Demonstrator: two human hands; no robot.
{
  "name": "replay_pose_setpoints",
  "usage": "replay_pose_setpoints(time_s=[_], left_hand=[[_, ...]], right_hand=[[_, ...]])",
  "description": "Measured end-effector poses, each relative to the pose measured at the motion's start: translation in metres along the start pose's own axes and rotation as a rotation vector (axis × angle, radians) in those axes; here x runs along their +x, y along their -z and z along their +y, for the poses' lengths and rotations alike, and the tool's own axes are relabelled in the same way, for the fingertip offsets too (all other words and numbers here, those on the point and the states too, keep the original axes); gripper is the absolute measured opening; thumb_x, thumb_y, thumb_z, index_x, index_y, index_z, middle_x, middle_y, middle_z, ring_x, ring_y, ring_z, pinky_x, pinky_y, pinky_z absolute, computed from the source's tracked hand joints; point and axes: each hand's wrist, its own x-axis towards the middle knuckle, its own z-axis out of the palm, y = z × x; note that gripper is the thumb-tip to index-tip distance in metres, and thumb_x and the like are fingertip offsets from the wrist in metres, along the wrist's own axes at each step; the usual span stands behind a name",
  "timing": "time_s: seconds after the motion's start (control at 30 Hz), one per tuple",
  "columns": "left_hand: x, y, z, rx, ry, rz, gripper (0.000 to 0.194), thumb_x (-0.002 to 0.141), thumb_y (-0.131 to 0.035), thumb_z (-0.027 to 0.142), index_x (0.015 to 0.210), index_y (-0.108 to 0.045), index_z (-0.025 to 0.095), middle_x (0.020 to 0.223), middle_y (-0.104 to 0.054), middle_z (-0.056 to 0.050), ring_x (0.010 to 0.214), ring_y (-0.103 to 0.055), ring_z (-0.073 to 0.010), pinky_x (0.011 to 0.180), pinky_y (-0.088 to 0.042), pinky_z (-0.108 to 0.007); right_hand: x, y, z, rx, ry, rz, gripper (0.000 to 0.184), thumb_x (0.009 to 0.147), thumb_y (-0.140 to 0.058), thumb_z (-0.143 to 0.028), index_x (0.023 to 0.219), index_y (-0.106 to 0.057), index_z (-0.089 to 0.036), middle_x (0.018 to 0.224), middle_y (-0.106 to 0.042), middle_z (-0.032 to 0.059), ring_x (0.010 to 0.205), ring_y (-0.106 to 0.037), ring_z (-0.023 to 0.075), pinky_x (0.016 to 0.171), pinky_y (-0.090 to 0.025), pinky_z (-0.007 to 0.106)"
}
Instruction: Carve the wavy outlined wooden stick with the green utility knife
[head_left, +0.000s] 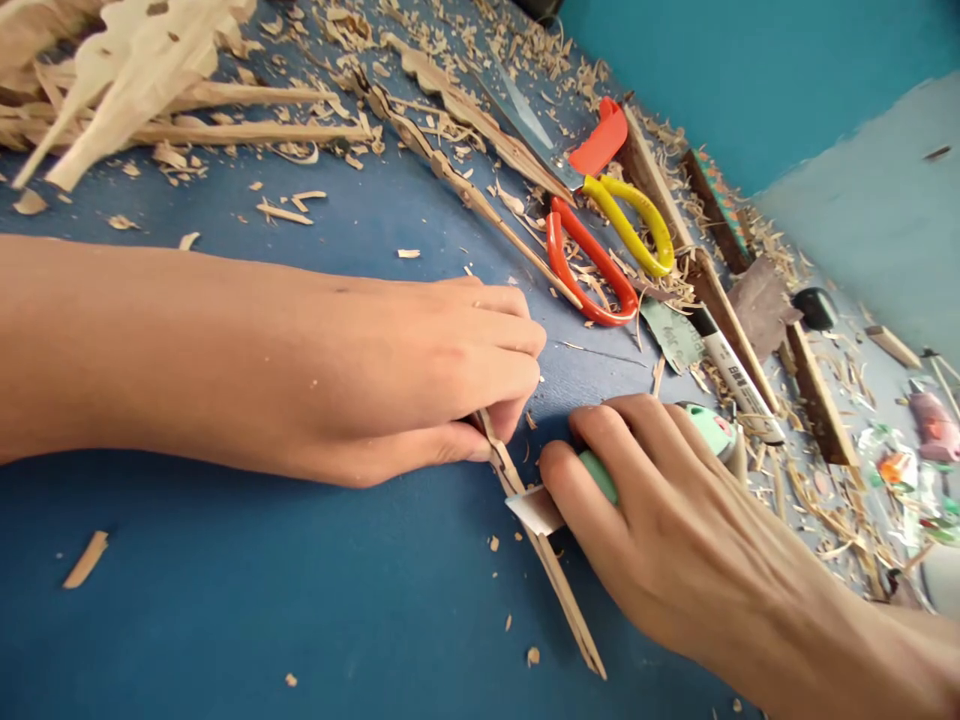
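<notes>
My left hand (450, 370) pinches the upper end of a thin carved wooden stick (566, 595) against the blue tabletop (315, 590). The stick slants down to the right, its lower end pointed; its top is hidden under my fingers. In my right hand (652, 510) is a utility knife (600, 478) with a green handle, my fingers wrapped round it. Its short blade (534, 508) lies across the stick, just below my left fingertips. Small wood chips (533, 656) are scattered beside the stick.
Scissors (574, 190) with red and yellow handles lie beyond my hands, near another carved stick (457, 185). Carved wooden pieces (142, 70) are piled at upper left. A marker (739, 380), wood strips (817, 390) and shavings spread along the right, by the teal wall (720, 80).
</notes>
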Motion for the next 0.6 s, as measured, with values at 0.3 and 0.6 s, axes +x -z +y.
replay_pose_setpoints(time_s=[0.3,0.6], left_hand=[[-0.001,0.0,-0.004,-0.04,0.01,0.007,0.013,0.103,-0.062,0.023,0.094,-0.07,0.028,0.103,-0.07,-0.001,0.098,-0.065,-0.0221,0.087,-0.05,-0.034],[0.001,0.002,0.004,-0.014,0.002,-0.038,0.014,0.107,-0.06,0.016,0.098,-0.068,0.023,0.102,-0.065,0.0,0.1,-0.061,-0.0197,0.093,-0.046,-0.027]], right_hand=[[0.008,0.001,0.004,0.069,-0.023,0.005,0.018,0.098,-0.057,-0.005,0.089,-0.061,-0.02,0.087,-0.059,0.0091,0.074,-0.052,0.0284,0.066,-0.039,0.042],[0.003,0.001,0.038,0.26,-0.007,0.275,0.045,0.123,-0.036,-0.035,0.09,-0.061,-0.018,0.073,-0.062,-0.0001,0.058,-0.051,0.0125,0.054,-0.037,0.032]])
